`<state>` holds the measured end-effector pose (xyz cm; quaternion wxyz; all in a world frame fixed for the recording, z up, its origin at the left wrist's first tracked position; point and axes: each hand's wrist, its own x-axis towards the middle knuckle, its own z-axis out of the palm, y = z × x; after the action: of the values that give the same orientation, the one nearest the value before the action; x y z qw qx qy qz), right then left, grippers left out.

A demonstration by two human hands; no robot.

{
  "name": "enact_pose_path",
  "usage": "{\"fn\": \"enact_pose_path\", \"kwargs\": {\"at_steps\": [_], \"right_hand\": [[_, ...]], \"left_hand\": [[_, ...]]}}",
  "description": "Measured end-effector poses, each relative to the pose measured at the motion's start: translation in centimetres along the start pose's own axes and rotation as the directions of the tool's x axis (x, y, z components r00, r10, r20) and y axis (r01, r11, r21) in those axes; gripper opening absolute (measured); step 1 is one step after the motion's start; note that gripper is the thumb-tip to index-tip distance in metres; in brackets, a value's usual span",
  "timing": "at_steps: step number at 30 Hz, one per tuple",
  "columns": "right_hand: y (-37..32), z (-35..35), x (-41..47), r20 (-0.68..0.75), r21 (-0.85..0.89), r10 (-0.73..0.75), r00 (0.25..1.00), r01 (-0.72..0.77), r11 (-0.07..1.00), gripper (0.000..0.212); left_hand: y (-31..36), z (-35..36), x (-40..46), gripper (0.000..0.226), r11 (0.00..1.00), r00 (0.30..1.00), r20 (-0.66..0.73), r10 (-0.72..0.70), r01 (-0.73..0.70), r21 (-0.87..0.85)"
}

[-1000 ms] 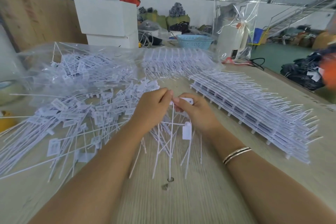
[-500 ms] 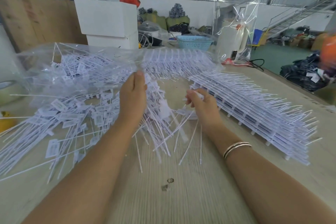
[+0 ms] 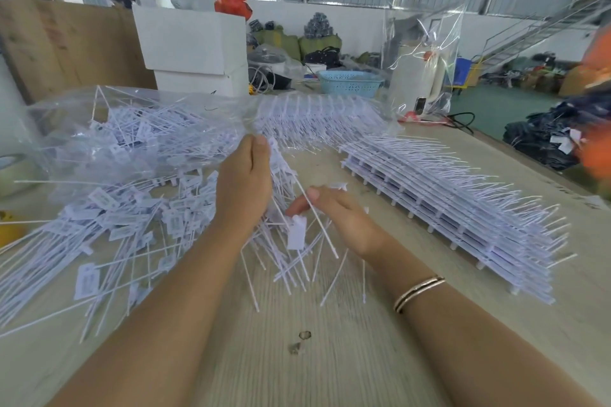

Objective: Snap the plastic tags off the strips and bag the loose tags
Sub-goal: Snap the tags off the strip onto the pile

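While the left hand point(image 3: 243, 187) rises toward the mouth of the clear bag point(image 3: 125, 139), its fingers are clamped on a fan of freed tags point(image 3: 284, 241), whose thin tails hang down and splay over the worktop point(image 3: 330, 357); the right hand point(image 3: 340, 213) hangs lower, its thumb and forefinger pinched on a single white stem that slants down across the palm, and a small flat tag dangles just beside its fingertips; whether that tag is part of the left hand's bunch I cannot tell.

Against the picture from a second ago, the hands have parted; then they were pressed together over one tag at the centre of the worktop, and now the left has swung up and leftward with the bundle while the right has dropped slightly; half a second ago the split had already begun, and the left hand sits much as it did then, only nearer the bag's edge. I judge that a snap is done and the batch is on its way to be bagged.

Elsewhere in the head view, loose tags point(image 3: 109, 225) lie heaped at the left, partly under the bag; the stack of uncut strips point(image 3: 463, 208) lies untouched at the right, so much work remains.
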<state>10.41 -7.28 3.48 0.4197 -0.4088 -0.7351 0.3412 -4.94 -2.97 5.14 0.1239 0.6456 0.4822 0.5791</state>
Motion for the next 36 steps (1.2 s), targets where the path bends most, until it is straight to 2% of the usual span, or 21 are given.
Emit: {"fn": "enact_pose_path", "kwargs": {"at_steps": [3,5,7,8,11,14,16,19,21,22,25,27,30,33,34,36], "right_hand": [[-0.3,-0.3,-0.3,0.094,0.113,0.027,0.995,-0.038,0.993,0.040],[-0.4,-0.5,-0.2,0.121,0.063,0.016,0.993,-0.023,0.998,0.029],[-0.2,-0.4,0.0,0.053,0.027,0.020,0.998,-0.022,0.999,0.020],[-0.1,-0.4,0.1,-0.003,0.064,0.028,1.000,-0.028,0.998,0.018],[0.1,-0.7,0.3,-0.162,0.245,0.078,0.984,-0.037,0.969,0.033],[0.5,-1.3,0.6,-0.268,0.348,0.201,0.942,-0.100,0.932,0.038],[1.1,-1.4,0.8,-0.313,0.307,0.276,0.909,-0.178,0.935,0.038],[1.4,-0.8,1.1,-0.333,0.079,0.296,0.895,-0.287,0.955,0.033],[1.5,-0.4,1.3,-0.359,0.020,0.317,0.878,-0.332,0.943,0.034],[1.6,-0.4,1.4,-0.383,0.070,0.341,0.859,-0.341,0.937,0.034],[1.7,-1.2,1.5,-0.464,0.391,0.484,0.742,-0.319,0.863,0.031],[1.9,-1.7,1.4,-0.502,0.399,0.475,0.723,-0.294,0.869,0.034],[1.5,-1.1,1.7,-0.474,0.218,0.349,0.808,-0.276,0.936,0.041],[1.4,0.3,2.4,-0.410,-0.067,0.241,0.880,-0.292,0.954,0.036],[1.3,0.4,2.4,-0.424,-0.097,0.222,0.878,-0.288,0.953,0.034],[0.9,0.1,1.9,-0.466,0.012,0.208,0.860,-0.228,0.973,0.038]], "left_hand": [[0.5,0.1,1.2,0.031,0.997,0.999,0.016,0.028,-0.029,0.073],[0.9,0.2,2.0,0.030,0.995,0.999,0.027,0.025,-0.028,0.094],[1.3,0.1,2.7,0.030,0.992,0.999,0.041,0.030,-0.035,0.120],[1.4,0.0,3.1,0.030,0.990,0.998,0.044,0.041,-0.046,0.131],[1.7,-0.8,4.4,0.030,0.986,0.997,0.023,0.074,-0.077,0.145],[1.6,-1.9,5.6,0.030,0.988,0.997,-0.015,0.075,-0.072,0.139],[1.7,-2.7,6.4,0.030,0.989,0.996,-0.052,0.076,-0.068,0.133],[2.1,-3.7,7.5,0.028,0.984,0.985,-0.121,0.125,-0.107,0.143],[2.6,-4.7,8.2,0.027,0.972,0.967,-0.175,0.186,-0.156,0.174],[2.9,-5.3,8.7,0.026,0.961,0.954,-0.200,0.224,-0.182,0.210],[3.7,-6.9,10.2,0.032,0.923,0.925,-0.248,0.286,-0.197,0.332],[4.1,-7.5,10.7,0.032,0.904,0.922,-0.254,0.292,-0.180,0.387],[5.0,-6.6,10.1,0.029,0.900,0.947,-0.148,0.284,-0.210,0.382],[5.8,-4.0,8.2,0.027,0.887,0.959,0.106,0.263,-0.284,0.365],[5.8,-3.0,7.4,0.027,0.870,0.941,0.199,0.275,-0.331,0.364],[5.7,-1.1,5.5,0.026,0.821,0.888,0.336,0.313,-0.431,0.375]]}}
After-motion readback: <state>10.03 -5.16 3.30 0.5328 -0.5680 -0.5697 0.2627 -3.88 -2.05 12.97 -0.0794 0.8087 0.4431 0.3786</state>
